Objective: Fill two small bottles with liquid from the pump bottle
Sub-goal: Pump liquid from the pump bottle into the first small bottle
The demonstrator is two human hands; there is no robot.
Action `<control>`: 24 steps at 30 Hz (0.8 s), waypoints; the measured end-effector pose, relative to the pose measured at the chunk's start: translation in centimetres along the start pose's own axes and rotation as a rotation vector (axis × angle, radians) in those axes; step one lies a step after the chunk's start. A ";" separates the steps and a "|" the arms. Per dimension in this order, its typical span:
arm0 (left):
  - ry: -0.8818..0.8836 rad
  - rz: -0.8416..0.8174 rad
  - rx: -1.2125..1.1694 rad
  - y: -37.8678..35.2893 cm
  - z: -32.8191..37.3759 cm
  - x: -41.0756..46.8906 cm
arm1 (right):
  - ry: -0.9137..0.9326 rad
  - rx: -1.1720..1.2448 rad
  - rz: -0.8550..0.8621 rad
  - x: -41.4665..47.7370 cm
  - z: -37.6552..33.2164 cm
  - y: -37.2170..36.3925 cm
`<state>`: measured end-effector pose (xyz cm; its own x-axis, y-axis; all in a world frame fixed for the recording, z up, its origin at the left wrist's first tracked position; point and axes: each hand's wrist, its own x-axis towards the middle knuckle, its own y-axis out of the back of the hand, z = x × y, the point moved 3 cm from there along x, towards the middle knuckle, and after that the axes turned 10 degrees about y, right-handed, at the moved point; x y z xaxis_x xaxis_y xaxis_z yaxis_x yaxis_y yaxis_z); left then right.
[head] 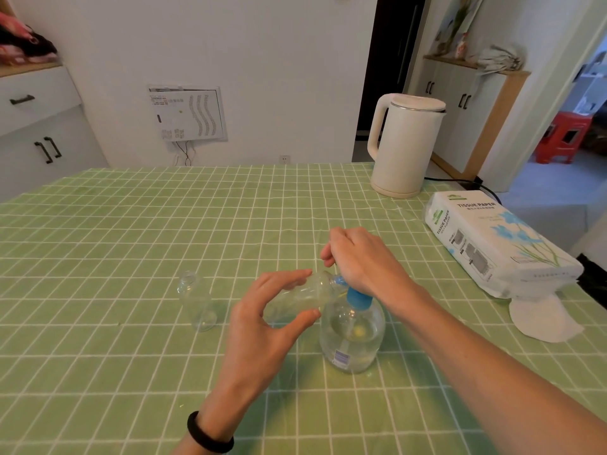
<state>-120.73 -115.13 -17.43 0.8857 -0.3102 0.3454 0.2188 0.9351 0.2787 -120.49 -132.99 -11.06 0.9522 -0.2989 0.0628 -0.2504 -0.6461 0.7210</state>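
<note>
pump bottle (351,336) stands upright on the green checked desk (131,224), front right of middle, partly full. the right grip (361,261) is curled over its blue pump top (359,298), hiding the head. the left grip (262,323) pinches a small bottle (295,300), tilted on its side with its mouth at the pump. a second small bottle (197,303) stands open just left of them. a white kettle (404,146) sits at the far edge and a tissue pack (499,244) at the right edge. white cabinets (39,133) stand behind; a red stool (565,136) is in the room beyond.
</note>
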 end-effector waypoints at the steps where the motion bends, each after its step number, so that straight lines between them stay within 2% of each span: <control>1: 0.001 0.000 -0.007 0.0 0.1 0.0 | 0.007 0.004 0.006 -0.1 -0.1 0.1; 10: -0.024 0.003 -0.016 0.6 0.7 0.2 | 0.086 0.014 0.108 -0.4 -1.3 1.4; 24: -0.012 -0.003 -0.002 0.1 -0.1 -0.2 | 0.078 0.009 0.087 -0.5 -0.6 0.4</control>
<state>-120.83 -114.96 -17.54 0.8803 -0.3148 0.3550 0.2223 0.9346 0.2777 -120.92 -132.71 -10.37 0.9372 -0.2995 0.1787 -0.3344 -0.6266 0.7040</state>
